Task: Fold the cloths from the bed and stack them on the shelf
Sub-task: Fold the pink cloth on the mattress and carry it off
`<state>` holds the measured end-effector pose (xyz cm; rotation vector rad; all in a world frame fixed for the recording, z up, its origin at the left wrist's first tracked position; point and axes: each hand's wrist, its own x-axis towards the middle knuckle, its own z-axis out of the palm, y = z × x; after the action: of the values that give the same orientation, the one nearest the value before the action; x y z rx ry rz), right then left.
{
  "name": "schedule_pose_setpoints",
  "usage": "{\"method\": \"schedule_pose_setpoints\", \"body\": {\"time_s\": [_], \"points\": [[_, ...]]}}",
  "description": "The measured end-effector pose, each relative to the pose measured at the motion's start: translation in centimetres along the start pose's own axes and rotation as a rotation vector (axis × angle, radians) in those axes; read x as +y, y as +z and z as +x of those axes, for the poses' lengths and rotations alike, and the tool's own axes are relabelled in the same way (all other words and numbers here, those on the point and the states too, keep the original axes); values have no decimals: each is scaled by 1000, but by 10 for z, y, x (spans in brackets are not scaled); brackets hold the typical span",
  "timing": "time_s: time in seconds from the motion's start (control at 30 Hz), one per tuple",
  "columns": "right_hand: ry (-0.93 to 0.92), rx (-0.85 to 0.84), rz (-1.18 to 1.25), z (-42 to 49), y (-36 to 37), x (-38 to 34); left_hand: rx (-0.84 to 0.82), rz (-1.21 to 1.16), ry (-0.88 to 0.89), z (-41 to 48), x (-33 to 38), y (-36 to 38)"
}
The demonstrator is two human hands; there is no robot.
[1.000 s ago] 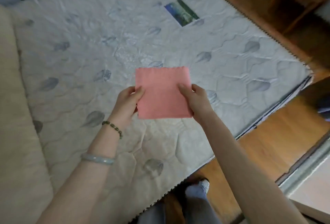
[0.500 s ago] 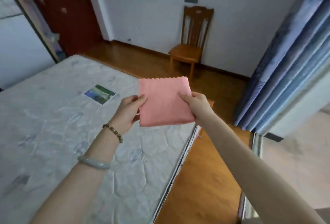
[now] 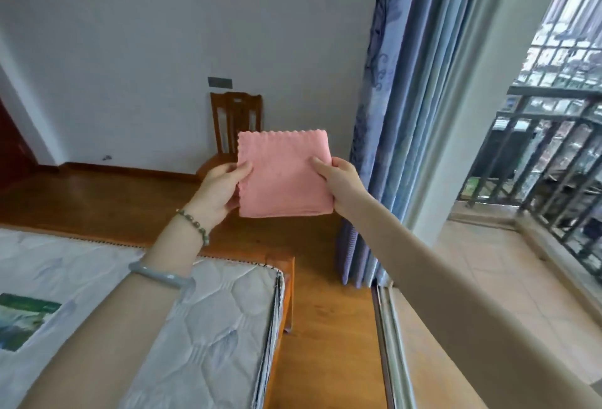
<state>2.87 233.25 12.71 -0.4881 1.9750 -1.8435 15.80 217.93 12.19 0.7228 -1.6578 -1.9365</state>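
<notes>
A folded pink cloth with a scalloped top edge is held up in the air in front of me, a neat square of several layers. My left hand pinches its left edge, thumb on the front. My right hand grips the right edge the same way. The bare quilted mattress of the bed lies below and to the left, its corner under my left forearm. No shelf is in view.
A wooden chair stands against the white wall behind the cloth. Blue curtains hang to the right, beside a sliding door track and a tiled balcony with a dark railing. Wooden floor lies between bed and curtains.
My view has swung right and up, from looking down at the mattress to facing the wall, chair and balcony door. Both hands keep the same hold on the folded pink cloth.
</notes>
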Motion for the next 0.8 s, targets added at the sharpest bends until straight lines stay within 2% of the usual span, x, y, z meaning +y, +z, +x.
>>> {"method": "schedule_pose_setpoints", "body": {"time_s": [0.23,0.4,0.5,0.8], "points": [[-151,109,56,111,-11,-67,-114,18,119,138,73,40],[-203,176,50,166,-25,-97,-183,22,214,192,104,74],[-185,185,69,199,-33,-100,-201,7,209,223,105,87],[-89,117,24,322,-28,-61,-123,32,109,336,61,98]]}}
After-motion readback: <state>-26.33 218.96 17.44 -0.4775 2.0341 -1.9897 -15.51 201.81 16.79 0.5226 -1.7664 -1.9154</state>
